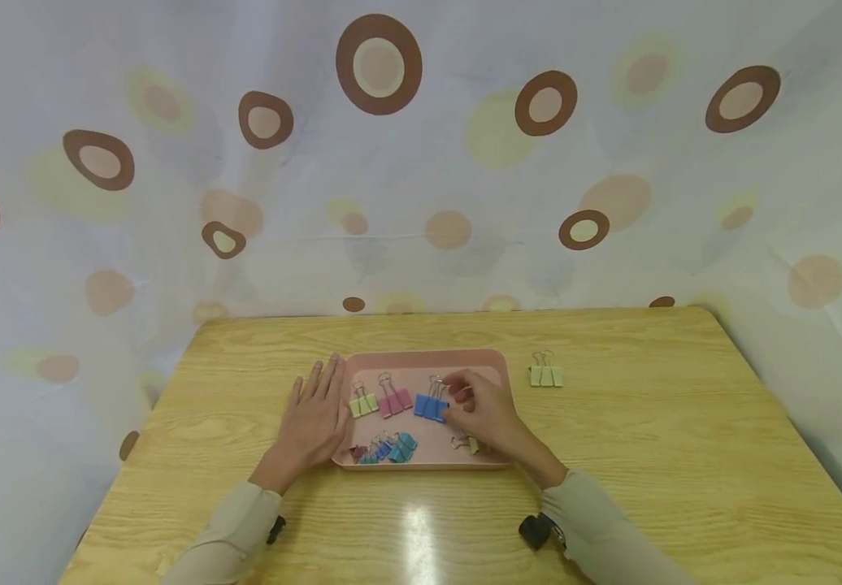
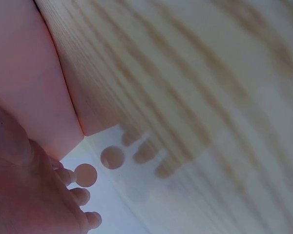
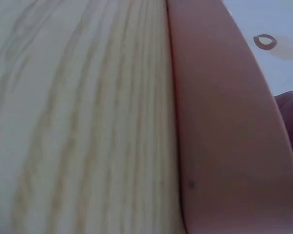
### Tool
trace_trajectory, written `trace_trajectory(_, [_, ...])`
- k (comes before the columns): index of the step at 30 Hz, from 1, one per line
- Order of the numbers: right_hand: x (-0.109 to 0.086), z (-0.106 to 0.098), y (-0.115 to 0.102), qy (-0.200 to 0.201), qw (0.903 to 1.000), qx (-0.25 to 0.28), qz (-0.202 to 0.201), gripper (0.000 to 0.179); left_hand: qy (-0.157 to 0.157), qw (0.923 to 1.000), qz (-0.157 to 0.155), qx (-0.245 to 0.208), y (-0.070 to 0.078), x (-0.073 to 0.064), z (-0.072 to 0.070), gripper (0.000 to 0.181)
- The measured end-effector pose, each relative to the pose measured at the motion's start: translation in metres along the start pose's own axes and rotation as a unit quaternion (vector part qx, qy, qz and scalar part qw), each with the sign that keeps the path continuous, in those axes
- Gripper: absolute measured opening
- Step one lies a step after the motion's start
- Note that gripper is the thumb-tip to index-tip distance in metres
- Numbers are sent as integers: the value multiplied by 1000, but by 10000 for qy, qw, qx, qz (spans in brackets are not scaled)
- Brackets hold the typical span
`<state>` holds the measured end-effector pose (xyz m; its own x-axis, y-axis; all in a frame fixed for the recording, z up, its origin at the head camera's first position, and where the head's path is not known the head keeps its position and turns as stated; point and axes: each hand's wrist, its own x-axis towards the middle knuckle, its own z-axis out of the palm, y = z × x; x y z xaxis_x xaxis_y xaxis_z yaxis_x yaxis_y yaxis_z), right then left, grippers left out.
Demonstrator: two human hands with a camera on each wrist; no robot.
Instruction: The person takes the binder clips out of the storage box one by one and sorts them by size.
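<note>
A shallow pink tray (image 1: 421,466) lies on the wooden table. My left hand (image 1: 311,422) rests with straight fingers along the tray's left edge; in the left wrist view the hand (image 2: 34,185) is beside the tray wall (image 2: 29,73). Inside the tray my right hand (image 1: 490,410) has curled fingers at the right side of a large blue binder clip (image 1: 430,408), thumb at its lower corner and forefinger by its wire handles. Left of it lie a pink binder clip (image 1: 395,403) and a light yellow-green binder clip (image 1: 364,406), handles pointing away from me.
Several smaller teal, blue and dark red binder clips (image 1: 401,447) cluster in the tray's near left corner. A small yellowish binder clip (image 1: 474,445) lies below my right hand. Outside, right of the tray, is a pale yellow binder clip (image 1: 546,376). A patterned curtain (image 1: 421,162) hangs behind the table.
</note>
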<state>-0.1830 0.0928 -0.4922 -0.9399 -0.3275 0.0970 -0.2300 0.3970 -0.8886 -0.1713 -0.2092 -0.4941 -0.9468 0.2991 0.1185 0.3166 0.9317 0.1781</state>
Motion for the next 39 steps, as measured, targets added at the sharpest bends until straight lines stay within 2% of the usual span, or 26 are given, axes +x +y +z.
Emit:
trace_trajectory(7, [4,8,2,3,9981,-607,73,43,25,10000,7,-6,0,0,0,62])
trace_trajectory(14, [7,14,0,-43,9961,-833,278,36,49,10000,12,-6,1,-1,-1,62])
trace_trajectory(23, [8,13,-5,-76,9937,-1079,291,29,79,10000,24,-41,2,-2,-2,62])
trace_trajectory(31, [7,11,-3,-111,9938,-1099,76,26,149,9999,38,-22,2,-3,-1,61])
trace_trajectory(39, [6,8,2,154,9956,-925,-18,19,183,9998,50,-21,2,-1,-1,61])
